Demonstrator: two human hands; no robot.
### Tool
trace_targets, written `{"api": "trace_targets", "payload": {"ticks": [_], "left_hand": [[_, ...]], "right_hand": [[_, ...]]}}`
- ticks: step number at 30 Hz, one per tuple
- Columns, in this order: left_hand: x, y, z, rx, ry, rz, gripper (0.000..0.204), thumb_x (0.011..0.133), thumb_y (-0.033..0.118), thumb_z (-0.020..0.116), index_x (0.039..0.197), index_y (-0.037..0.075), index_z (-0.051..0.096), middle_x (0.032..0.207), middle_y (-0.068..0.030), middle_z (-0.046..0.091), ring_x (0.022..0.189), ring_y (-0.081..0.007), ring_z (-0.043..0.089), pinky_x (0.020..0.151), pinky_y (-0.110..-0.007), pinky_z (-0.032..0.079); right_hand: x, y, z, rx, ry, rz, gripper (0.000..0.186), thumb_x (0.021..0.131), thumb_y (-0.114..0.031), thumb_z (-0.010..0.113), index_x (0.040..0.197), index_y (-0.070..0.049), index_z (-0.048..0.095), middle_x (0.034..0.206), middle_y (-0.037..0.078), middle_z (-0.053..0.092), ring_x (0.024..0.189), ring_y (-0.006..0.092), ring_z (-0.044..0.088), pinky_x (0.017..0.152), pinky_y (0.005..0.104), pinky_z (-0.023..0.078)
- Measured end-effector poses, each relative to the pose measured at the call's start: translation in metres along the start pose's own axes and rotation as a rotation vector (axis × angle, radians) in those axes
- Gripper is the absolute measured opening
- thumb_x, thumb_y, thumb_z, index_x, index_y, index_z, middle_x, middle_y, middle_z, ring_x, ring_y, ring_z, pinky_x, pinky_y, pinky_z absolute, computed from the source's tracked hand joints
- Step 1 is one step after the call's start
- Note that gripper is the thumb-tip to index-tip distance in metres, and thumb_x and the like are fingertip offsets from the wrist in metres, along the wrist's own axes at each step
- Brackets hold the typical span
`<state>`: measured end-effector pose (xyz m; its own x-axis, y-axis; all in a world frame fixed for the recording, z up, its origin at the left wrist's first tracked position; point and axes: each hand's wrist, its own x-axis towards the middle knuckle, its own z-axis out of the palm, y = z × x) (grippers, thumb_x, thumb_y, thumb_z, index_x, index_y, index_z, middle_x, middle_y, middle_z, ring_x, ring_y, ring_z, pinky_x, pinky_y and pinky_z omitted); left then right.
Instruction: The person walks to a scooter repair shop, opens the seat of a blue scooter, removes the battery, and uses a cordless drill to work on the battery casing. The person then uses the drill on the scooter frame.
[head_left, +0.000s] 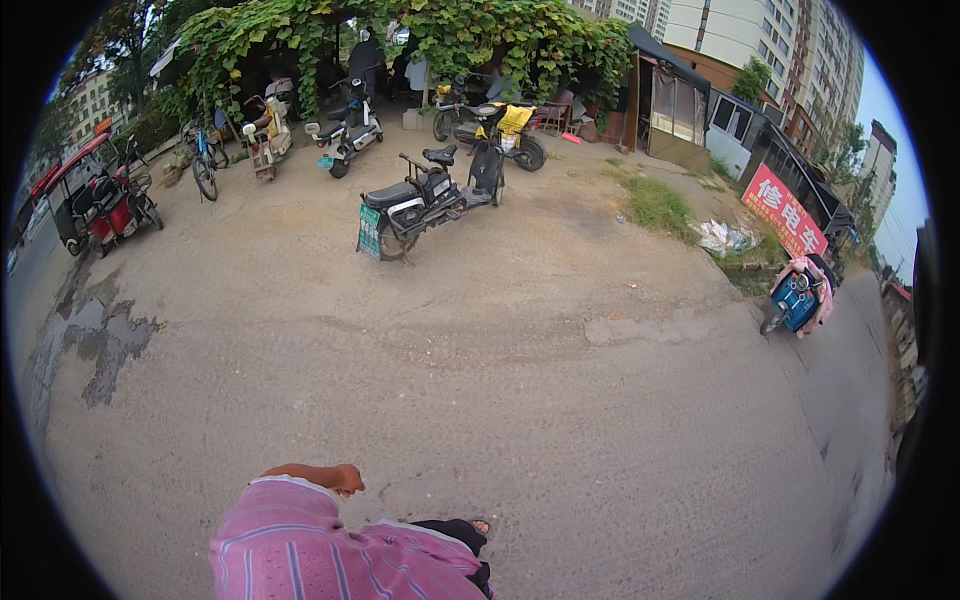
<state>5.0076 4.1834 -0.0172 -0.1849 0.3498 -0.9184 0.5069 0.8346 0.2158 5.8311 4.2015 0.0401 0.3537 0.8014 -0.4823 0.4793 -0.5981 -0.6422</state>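
Note:
My left hand (pixel 349 480) hangs in front of my body at the lower edge, its forearm coming out of a pink sleeve with blue and white stripes. Its fingers look curled in, and nothing shows in them. The nearest thing under it is the grey paved ground (pixel 560 440), which it does not touch. A pink striped top (pixel 290 540) and a black trouser leg (pixel 455 533) with a sandalled foot (pixel 481 526) fill the bottom. My right hand is out of the picture.
A black electric scooter (pixel 425 195) is parked ahead, with more scooters and a bicycle (pixel 204 160) behind. At left stands a red tricycle (pixel 103 200). A blue three-wheeler (pixel 797 297) is at right, below a red sign (pixel 784 208). Leafy vines (pixel 500 45) cover a shelter.

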Motion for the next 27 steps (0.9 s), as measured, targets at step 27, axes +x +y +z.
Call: {"api": "trace_targets", "payload": {"ticks": [27], "left_hand": [[0.011, 0.815, 0.236, 0.012, -0.226, 0.077, 0.02, 0.09, 0.022, 0.063, 0.098, 0.004, 0.066, 0.078, -0.0075, 0.066, 0.064, -0.0173, 0.063, 0.054, -0.032, 0.048]], "right_hand": [[0.45, -0.037, -0.427, 0.557, 0.4, 0.395, 0.033, 0.093, -0.024, 0.05, 0.08, 0.004, 0.063, 0.063, 0.011, 0.063, 0.051, 0.0188, 0.059, 0.045, 0.0316, 0.048]]}}
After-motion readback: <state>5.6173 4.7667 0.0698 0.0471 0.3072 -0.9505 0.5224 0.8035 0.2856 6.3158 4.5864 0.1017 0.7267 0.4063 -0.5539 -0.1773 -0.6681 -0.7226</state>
